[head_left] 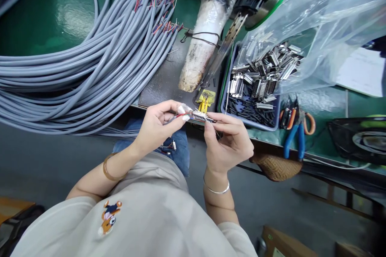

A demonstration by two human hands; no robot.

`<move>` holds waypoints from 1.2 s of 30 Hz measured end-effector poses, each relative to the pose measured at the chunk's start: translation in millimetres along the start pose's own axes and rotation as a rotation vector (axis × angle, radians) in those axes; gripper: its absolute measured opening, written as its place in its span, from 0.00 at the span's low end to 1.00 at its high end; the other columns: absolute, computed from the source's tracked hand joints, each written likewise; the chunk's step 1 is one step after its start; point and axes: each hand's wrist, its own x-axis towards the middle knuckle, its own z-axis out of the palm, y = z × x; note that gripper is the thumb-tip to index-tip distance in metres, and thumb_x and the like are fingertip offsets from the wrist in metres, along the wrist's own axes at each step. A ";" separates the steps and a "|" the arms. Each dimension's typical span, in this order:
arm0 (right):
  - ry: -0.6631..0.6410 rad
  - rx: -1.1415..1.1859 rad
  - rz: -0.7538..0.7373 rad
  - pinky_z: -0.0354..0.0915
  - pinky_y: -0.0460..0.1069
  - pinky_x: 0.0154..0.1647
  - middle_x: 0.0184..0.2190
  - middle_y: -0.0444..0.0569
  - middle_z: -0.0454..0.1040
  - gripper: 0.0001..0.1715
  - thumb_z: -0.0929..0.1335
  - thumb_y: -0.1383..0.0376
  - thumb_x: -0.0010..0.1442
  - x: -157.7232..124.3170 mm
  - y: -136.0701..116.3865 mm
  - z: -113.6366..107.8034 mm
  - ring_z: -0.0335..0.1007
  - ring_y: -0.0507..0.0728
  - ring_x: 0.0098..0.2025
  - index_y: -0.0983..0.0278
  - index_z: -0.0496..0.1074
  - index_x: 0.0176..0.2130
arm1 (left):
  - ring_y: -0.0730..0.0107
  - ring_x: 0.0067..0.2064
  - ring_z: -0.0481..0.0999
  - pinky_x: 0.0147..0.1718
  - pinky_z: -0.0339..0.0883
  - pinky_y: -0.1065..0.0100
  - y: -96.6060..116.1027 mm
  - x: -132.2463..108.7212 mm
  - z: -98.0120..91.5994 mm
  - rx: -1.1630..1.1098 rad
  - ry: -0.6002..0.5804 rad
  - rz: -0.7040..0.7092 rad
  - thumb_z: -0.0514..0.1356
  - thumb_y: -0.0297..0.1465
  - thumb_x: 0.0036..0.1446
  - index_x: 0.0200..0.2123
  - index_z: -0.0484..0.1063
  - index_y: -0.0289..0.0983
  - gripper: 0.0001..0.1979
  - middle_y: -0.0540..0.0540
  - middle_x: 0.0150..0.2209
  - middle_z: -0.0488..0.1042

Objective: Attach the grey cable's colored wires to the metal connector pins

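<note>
At frame centre, the left hand (157,122) is pinching thin coloured wires (180,115) while the right hand (229,140) is gripping a small connector (202,118). Beyond, a blue tray (223,88) is holding metal connectors; grey cables (90,48) are coiling upper left.

small connector held at the tabletop's edge

a small metal connector (202,117) lies roughly level between both hands, just in front of the tabletop's near edge. thin coloured wires (180,115), red among them, run out of its left end. the left hand (157,125) pinches the wires; the right hand (229,140) pinches the connector's right end.
</note>
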 end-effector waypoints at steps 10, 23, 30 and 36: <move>-0.059 0.101 0.114 0.78 0.54 0.46 0.43 0.48 0.85 0.06 0.72 0.69 0.63 -4.4 10.9 5.6 0.84 0.57 0.45 0.60 0.72 0.35 | 0.84 0.22 0.64 0.22 0.60 0.78 -5.2 11.6 6.2 0.016 0.044 0.053 0.71 0.27 0.49 0.26 0.70 0.35 0.11 0.51 0.28 0.76; -0.036 0.028 0.031 0.80 0.54 0.38 0.41 0.47 0.85 0.07 0.72 0.68 0.63 3.7 17.4 8.0 0.84 0.59 0.42 0.59 0.70 0.35 | 0.82 0.26 0.69 0.27 0.65 0.77 -1.4 20.3 9.7 0.050 0.067 0.056 0.71 0.28 0.49 0.26 0.69 0.36 0.12 0.51 0.30 0.75; -0.024 0.005 -0.039 0.80 0.56 0.40 0.41 0.45 0.85 0.07 0.73 0.71 0.60 10.5 14.6 7.1 0.85 0.60 0.41 0.58 0.74 0.35 | 0.76 0.31 0.72 0.34 0.69 0.75 2.0 18.0 11.9 0.127 0.079 0.118 0.68 0.26 0.51 0.27 0.69 0.36 0.09 0.51 0.29 0.73; -0.016 -0.118 -0.158 0.79 0.53 0.36 0.41 0.45 0.86 0.08 0.74 0.71 0.59 12.0 12.4 6.3 0.84 0.57 0.37 0.57 0.75 0.36 | 0.78 0.30 0.70 0.31 0.66 0.76 5.1 17.9 12.9 0.131 0.075 0.103 0.68 0.26 0.50 0.26 0.69 0.36 0.09 0.51 0.29 0.73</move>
